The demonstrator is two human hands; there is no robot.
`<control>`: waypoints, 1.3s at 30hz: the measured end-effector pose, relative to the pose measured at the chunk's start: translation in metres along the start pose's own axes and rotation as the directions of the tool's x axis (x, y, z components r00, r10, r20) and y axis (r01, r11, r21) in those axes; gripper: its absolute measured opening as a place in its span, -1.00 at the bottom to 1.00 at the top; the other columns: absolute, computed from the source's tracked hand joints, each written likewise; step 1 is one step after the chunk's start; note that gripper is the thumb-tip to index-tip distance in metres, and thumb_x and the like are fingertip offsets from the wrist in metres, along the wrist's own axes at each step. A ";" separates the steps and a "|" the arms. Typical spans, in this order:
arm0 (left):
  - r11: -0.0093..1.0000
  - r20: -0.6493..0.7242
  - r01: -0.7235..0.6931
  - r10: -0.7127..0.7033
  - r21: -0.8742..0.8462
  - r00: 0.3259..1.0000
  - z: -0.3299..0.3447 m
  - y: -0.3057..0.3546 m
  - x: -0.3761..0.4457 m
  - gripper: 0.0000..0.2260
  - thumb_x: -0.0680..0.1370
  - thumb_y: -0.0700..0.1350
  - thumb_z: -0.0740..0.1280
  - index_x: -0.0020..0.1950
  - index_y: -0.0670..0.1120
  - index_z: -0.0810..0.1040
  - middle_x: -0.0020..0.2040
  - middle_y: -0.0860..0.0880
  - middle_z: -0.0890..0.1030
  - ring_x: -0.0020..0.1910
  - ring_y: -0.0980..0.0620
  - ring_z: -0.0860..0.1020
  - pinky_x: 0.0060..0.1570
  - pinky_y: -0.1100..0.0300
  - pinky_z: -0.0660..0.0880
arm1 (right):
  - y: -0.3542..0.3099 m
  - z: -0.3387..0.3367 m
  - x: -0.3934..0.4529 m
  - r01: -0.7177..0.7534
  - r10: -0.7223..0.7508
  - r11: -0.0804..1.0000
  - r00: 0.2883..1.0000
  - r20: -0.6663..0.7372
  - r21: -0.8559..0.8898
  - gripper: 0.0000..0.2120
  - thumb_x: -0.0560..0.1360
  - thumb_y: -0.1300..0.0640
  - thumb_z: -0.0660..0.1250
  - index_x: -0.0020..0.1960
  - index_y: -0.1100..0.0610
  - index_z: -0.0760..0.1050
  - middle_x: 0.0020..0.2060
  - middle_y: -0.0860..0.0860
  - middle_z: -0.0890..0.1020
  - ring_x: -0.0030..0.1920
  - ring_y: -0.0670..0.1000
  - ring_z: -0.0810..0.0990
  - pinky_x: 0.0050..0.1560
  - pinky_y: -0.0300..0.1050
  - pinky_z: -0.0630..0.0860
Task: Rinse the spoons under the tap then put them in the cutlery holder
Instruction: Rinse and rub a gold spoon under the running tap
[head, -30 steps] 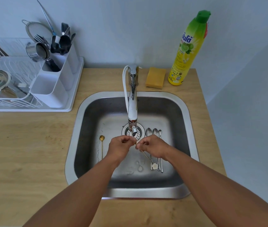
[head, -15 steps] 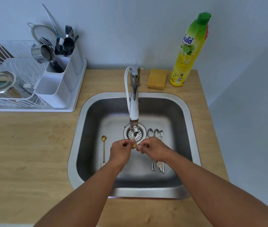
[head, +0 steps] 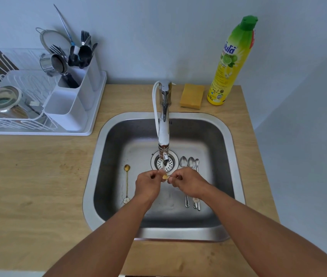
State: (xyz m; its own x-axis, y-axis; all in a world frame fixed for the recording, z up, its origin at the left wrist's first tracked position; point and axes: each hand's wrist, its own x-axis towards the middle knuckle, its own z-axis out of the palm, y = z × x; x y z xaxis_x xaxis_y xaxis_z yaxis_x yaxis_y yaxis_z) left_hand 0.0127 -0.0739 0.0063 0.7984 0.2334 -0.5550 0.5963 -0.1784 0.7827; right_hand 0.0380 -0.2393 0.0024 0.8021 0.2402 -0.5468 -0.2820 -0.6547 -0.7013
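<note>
— Pale grey walls meet a light wooden countertop (head: 29,196) with a square stainless steel sink (head: 236,156) sunk into it. Where is the spoon being rinsed?

— Under the chrome tap (head: 163,134), over the round drain strainer (head: 171,162). Both hands meet there: the left hand (head: 147,185) and the right hand (head: 188,183) each have curled fingers pinching a small gold spoon (head: 165,177). Only its bowl shows between them, so its long axis I cannot tell.

— And the other spoons?

— A long gold spoon with a flower end (head: 126,182) lies on the sink floor to the left, bowl towards the wall, handle towards the person. Three silver spoons (head: 188,162) lie side by side on the right, pointing the same way.

— The holder?

— A white plastic cutlery holder (head: 68,108) stands in the white dish rack (head: 19,124) at the far left, well apart from the sink, with forks and dark utensils upright in its rear compartments.
</note>
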 end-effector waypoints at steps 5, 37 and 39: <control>0.999 0.074 0.017 -0.015 -0.036 0.997 -0.003 -0.003 0.000 -0.86 0.59 -0.12 0.45 -0.11 0.10 0.71 -0.11 0.11 0.74 -0.11 0.19 0.64 -0.12 0.32 0.49 | 0.003 0.000 -0.002 -0.027 0.027 0.999 1.000 -0.012 0.020 -0.85 0.57 -0.04 0.41 -0.11 -0.04 0.70 -0.18 -0.11 0.73 -0.07 -0.06 0.70 0.06 0.00 0.62; 0.951 0.186 0.278 -0.251 -0.135 0.950 -0.009 0.026 0.004 -0.77 0.68 0.02 0.28 0.07 0.05 0.74 -0.11 0.12 0.76 -0.16 0.08 0.56 -0.18 0.15 0.44 | -0.009 0.005 -0.015 0.027 -0.026 1.000 0.988 -0.152 0.005 -0.79 0.62 -0.04 0.33 -0.15 -0.02 0.62 -0.24 -0.06 0.68 -0.21 0.00 0.62 -0.04 0.10 0.61; 0.967 0.195 0.223 -0.197 -0.120 0.961 -0.012 0.020 0.002 -0.80 0.69 0.00 0.29 0.10 0.07 0.72 -0.09 0.16 0.76 -0.14 0.10 0.56 -0.17 0.20 0.44 | -0.006 0.005 -0.015 0.032 -0.029 0.999 0.987 -0.159 0.016 -0.80 0.61 -0.03 0.34 -0.16 -0.02 0.63 -0.23 -0.05 0.69 -0.16 0.04 0.65 -0.02 0.11 0.61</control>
State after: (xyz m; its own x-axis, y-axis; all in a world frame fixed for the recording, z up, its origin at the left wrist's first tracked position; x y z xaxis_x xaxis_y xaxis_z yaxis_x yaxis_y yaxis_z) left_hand 0.0253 -0.0651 0.0241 0.6657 0.0731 -0.7426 0.7449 -0.0055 0.6672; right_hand 0.0256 -0.2351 0.0127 0.8833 0.1419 -0.4468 -0.2651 -0.6349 -0.7257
